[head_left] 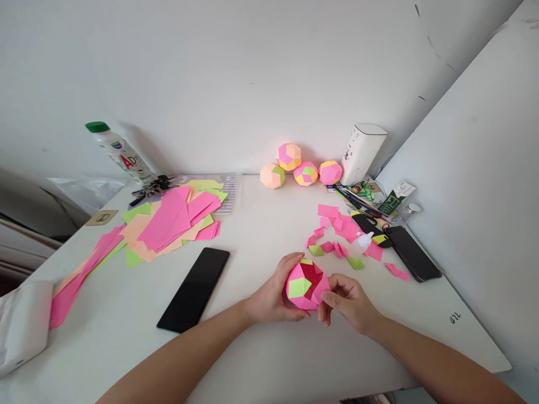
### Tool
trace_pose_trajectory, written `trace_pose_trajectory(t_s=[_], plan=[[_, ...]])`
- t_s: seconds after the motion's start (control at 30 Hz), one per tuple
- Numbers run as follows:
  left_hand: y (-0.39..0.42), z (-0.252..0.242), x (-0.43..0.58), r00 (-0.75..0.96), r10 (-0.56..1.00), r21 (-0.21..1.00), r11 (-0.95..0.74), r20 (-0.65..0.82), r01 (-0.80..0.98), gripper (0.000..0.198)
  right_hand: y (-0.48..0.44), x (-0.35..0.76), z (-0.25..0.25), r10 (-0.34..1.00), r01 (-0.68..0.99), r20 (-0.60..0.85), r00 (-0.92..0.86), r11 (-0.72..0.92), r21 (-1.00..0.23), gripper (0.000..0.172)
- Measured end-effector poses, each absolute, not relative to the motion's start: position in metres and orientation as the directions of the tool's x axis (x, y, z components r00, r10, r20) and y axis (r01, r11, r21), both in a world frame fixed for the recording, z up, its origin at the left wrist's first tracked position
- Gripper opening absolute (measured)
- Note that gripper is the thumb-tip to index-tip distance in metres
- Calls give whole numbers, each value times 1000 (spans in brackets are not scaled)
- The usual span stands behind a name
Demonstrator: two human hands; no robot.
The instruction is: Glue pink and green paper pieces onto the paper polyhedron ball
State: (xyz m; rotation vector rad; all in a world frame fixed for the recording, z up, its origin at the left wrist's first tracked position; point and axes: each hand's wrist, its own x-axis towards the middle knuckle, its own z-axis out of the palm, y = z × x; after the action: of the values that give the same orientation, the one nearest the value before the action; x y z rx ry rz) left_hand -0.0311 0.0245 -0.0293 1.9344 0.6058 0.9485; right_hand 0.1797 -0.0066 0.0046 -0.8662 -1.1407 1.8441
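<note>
Holding the paper ball (299, 288), hands (269, 296) have room inside table edges (493, 359).

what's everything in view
open faceted paper ball: one, pink/green, front centre
closed faceted paper balls: four, multicoloured, back centre
flat paper sheets: many, multicoloured, left
small paper pieces: many, pink/green, right
flat rectangular devices: two, black, left and right
tall plastic bottle: one, white, back left
keys: bunch, dark, back left
tall container: one, white, back right
squeeze bottle: one, white, right
carton: one, green/white, right
other items: several, mixed, both sides
table: one, white, underneath
left fingers: one set, around ball
right fingers: one set, on ball
</note>
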Motion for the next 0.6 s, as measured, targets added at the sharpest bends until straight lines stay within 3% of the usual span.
trace_pose_trajectory(t_s=[0.2,0.4,0.6], plan=[[26,-32,-29,498,807,923,-383,316,34,97,3,188,4,908,-368,-159,-388,-311,-876,23],[28,-36,-28,436,877,968,-246,202,45,104,6,187,-3,883,-271,-267,-385,-385,-882,28],[27,-38,-26,437,889,990,-126,138,-55,113,5,188,-4,888,-234,-279,-365,-377,-896,28]])
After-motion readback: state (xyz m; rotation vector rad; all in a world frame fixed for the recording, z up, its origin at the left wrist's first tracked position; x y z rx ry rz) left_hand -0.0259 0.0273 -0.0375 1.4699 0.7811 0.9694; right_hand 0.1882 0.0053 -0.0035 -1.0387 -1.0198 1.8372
